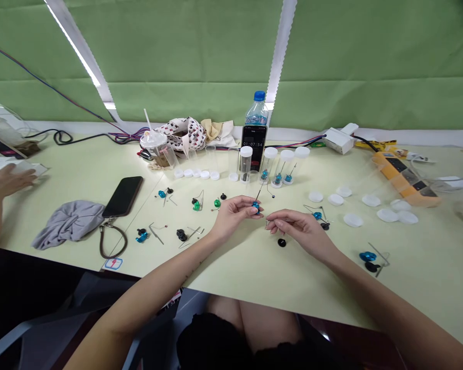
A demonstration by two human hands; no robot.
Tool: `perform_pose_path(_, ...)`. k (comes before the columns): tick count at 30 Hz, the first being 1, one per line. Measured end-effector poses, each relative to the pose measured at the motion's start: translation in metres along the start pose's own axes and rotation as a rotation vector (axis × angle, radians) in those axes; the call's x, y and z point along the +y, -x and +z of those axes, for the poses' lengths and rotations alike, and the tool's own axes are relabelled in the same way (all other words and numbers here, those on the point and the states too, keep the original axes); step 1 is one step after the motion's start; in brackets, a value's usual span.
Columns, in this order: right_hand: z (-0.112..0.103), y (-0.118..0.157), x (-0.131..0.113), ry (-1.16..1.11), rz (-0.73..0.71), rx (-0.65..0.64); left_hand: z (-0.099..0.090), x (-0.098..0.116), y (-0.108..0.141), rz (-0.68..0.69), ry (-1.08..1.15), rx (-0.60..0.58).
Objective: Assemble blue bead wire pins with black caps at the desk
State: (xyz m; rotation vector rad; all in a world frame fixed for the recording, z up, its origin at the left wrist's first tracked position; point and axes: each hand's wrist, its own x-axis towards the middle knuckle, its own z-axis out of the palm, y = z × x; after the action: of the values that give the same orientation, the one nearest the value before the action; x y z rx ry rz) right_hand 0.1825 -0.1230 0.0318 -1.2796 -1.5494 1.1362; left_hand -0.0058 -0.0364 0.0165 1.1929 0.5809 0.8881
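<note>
My left hand (237, 213) pinches a small blue part (255, 206), from which a thin metal rod points up. Close by on the right, my right hand (291, 228) has its fingertips together around a small metal piece (268, 222). The hands are slightly apart. Below my right fingertips a black disc (281, 242) lies on the table. Small groups of blue, green and black parts with bent wires lie on both sides, among them a blue part (368, 256) at the right and a green part (196, 206) at the left.
Clear tubes with white caps (246, 152) stand before a phone (253, 146) and a bottle (256, 113). Loose white caps (353, 220) lie at the right. At the left are a dark phone (123, 197), a grey cloth (69, 223) and another person's hand (10, 180).
</note>
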Motion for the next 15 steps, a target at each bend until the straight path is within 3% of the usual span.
perform_pose_path(6,0.0030,0.0000,0.0007,0.221,-0.067,-0.003,0.0016,0.0041,0.0015,0.007,-0.023,0.012)
perform_pose_path(12,-0.0027,-0.0020,0.0031,0.078,0.018,-0.006,0.0010,0.0025,0.0009,0.015,-0.004,0.006)
perform_pose_path(15,-0.0041,-0.0043,0.0080,0.132,0.062,0.012,0.0011,0.0019,0.0006,0.017,-0.004,0.008)
